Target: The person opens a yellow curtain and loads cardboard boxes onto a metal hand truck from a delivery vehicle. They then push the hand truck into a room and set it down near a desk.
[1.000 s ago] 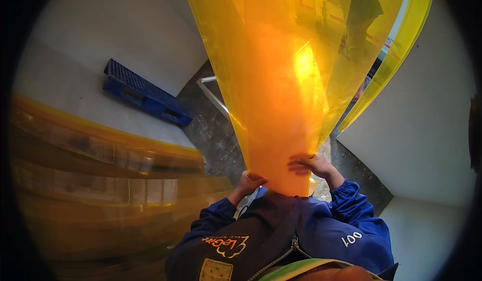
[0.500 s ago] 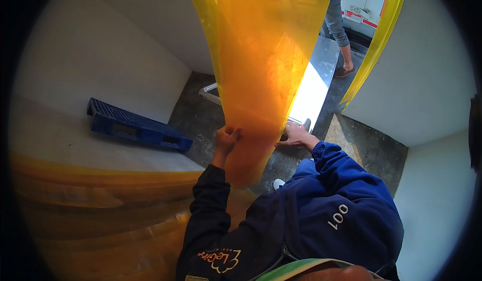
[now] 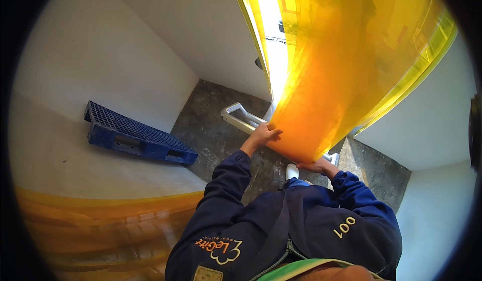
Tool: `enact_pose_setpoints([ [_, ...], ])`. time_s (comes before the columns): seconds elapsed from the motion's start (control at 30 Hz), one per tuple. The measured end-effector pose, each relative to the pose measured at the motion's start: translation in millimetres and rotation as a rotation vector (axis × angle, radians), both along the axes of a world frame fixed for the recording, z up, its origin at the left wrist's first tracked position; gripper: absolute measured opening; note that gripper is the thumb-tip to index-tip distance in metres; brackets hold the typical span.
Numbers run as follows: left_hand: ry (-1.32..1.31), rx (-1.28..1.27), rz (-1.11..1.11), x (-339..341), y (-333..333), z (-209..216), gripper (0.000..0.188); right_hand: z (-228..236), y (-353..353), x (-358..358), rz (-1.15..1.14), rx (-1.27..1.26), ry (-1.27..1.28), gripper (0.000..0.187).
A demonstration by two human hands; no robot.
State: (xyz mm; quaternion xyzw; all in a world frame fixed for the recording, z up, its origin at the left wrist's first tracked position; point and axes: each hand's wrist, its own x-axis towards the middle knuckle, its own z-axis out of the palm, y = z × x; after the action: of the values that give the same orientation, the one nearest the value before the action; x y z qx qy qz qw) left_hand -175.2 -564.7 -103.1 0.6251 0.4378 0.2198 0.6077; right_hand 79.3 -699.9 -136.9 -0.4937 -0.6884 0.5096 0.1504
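A wide translucent yellow-orange plastic strip (image 3: 321, 95) hangs from above and narrows toward my hands. My left hand (image 3: 264, 134) grips its left edge near the bottom, thumb laid over the front. At the strip's lower right corner, my right hand (image 3: 320, 167) holds the bottom edge, its fingers partly covered by the plastic. Just beyond my hands is a silver metal cart with a raised handle frame (image 3: 236, 116); the strip covers most of it.
A blue plastic pallet (image 3: 140, 135) leans by the left wall. More orange strips (image 3: 100, 231) hang at the lower left. White walls (image 3: 432, 125) flank the dark, worn floor (image 3: 201, 115). My white shoe (image 3: 292, 171) shows below the strip.
The strip has swung to the right, and both hands moved right with it. My right hand shifted from its side to its bottom corner. A person seen behind is now hidden.
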Motion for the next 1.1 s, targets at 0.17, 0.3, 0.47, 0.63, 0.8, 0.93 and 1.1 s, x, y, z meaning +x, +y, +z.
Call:
enact_pose_setpoints([
  [0.17, 0.497, 0.463, -0.371, -48, 39, -31, 0.059, 20, -2, -19, -0.181, 0.068, -0.267, 0.053],
  [0.3, 0.889, 0.774, -0.382, -110, 85, -34, 0.068, 19, 4, -34, -0.259, 0.097, -0.317, 0.058],
  [0.47, 0.974, 0.608, -0.420, -125, 115, -38, 0.071, 2, 4, -45, -0.192, 0.143, -0.533, 0.064],
  [0.63, 0.960, 0.572, -0.462, -131, 108, -35, 0.065, -3, -5, -55, -0.215, 0.036, -0.568, 0.060],
  [0.8, 0.850, 0.597, -0.542, -154, 95, -36, 0.069, -13, -28, -62, -0.190, 0.153, -0.685, 0.056],
  [0.93, 0.753, 0.612, -0.566, -177, 78, -40, 0.074, -32, -60, -54, -0.061, 0.091, -0.678, 0.055],
  [1.1, 0.703, 0.605, -0.526, -187, 36, -41, 0.073, -39, -99, -45, -0.054, -0.017, -0.772, 0.052],
])
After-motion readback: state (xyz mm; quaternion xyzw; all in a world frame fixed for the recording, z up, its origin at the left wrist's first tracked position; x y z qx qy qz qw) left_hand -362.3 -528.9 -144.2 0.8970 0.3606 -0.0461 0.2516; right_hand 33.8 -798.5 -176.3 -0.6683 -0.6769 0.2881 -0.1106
